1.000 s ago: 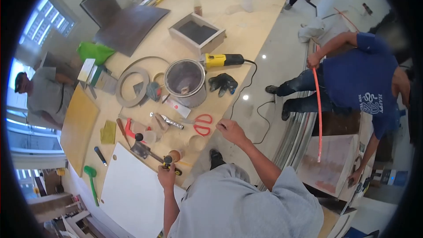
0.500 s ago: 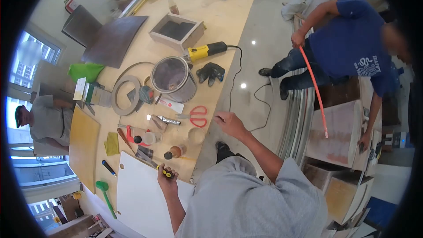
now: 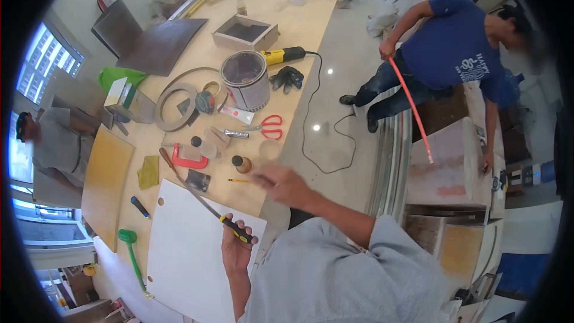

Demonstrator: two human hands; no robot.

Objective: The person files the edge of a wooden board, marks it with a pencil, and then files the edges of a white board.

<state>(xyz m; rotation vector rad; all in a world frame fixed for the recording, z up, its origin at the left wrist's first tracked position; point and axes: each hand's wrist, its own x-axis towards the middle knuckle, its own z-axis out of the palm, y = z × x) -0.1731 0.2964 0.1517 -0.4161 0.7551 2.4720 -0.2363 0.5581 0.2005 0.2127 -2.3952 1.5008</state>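
My left hand (image 3: 236, 248) is closed around the black-and-yellow handle of a long tool (image 3: 206, 203), whose thin grey shaft reaches up and left over a white panel (image 3: 188, 239). My right hand (image 3: 284, 186), smeared by motion, is above the table edge, with nothing clearly visible in it. Nearest to it are a small brown bottle (image 3: 241, 164) and a pencil (image 3: 238, 180). Left of these lie a red clamp (image 3: 194, 160), a clear bottle with a dark cap (image 3: 205, 146) and a dark scraper plate (image 3: 198, 180). Red-handled scissors (image 3: 271, 127) lie farther up.
A large can (image 3: 246, 84), black glove (image 3: 287, 79), yellow power tool (image 3: 284, 55) with cord, and open wooden box (image 3: 245, 33) sit farther back. A green mallet (image 3: 133, 254) lies left. One person (image 3: 445, 48) holds a red tube at right; another (image 3: 63, 140) is at left.
My right hand has moved left and down over the table edge. The long tool in my left hand has shifted right and down. The whole view has tilted; the person at right leans differently.
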